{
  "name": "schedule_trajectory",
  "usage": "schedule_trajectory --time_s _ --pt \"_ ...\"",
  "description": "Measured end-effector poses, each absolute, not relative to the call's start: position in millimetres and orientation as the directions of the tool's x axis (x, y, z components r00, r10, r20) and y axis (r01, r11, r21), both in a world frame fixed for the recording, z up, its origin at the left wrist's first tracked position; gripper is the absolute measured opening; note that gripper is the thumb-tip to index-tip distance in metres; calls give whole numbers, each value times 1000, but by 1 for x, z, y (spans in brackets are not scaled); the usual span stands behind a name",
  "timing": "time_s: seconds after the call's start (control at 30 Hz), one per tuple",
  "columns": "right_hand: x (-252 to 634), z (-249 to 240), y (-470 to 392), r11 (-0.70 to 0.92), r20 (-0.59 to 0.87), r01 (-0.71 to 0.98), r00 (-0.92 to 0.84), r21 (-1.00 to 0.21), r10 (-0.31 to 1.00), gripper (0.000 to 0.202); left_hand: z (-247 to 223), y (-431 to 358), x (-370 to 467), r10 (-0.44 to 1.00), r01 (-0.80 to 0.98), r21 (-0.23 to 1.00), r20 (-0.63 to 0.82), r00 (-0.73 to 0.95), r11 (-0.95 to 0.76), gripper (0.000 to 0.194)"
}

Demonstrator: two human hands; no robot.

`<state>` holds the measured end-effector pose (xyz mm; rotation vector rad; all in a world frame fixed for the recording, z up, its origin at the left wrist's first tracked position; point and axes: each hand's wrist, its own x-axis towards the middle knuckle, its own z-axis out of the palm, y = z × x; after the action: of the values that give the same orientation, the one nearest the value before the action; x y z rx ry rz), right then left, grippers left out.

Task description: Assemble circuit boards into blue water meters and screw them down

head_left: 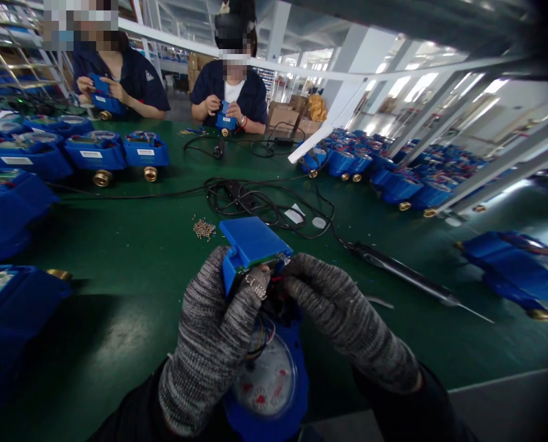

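A blue water meter (297, 380) with a round clear dial (271, 377) lies on the bench in front of me. Above its far end, my left hand (223, 325), in a grey knitted glove, is closed around a blue plastic cover (255, 238) with a green circuit board edge showing underneath. My gloved right hand (333, 301) pinches at the right side of the cover, by some red and dark wires; what its fingertips hold is hidden. Thin coloured wires (268, 331) run between the cover and the dial.
A black electric screwdriver (403, 273) lies to the right, its cord (274, 202) coiled behind my hands. A pile of small screws (204, 229) sits ahead. More blue meters (94, 150) stand left and right (513, 264). Two co-workers (230, 92) handle similar parts across the bench.
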<state>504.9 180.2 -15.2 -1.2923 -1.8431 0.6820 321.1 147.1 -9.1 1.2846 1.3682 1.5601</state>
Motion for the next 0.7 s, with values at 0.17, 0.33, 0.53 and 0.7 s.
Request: schedule_trajectory --time_s 0.17,0.33,0.53,0.7 --pt "504 -10 183 314 201 525 -262 -791 944 31 -9 147 320 931 123 966 252 -265 -227 30" --pt "503 -3 187 328 178 508 -322 -797 930 30 -12 147 319 933 114 966 255 -256 -233 31" --pt "503 1 187 321 159 511 -334 -798 929 26 -16 150 318 922 133 955 292 -253 -266 30" --pt "503 3 188 277 103 492 -351 -825 931 29 -21 152 315 902 201 924 366 -230 -324 29"
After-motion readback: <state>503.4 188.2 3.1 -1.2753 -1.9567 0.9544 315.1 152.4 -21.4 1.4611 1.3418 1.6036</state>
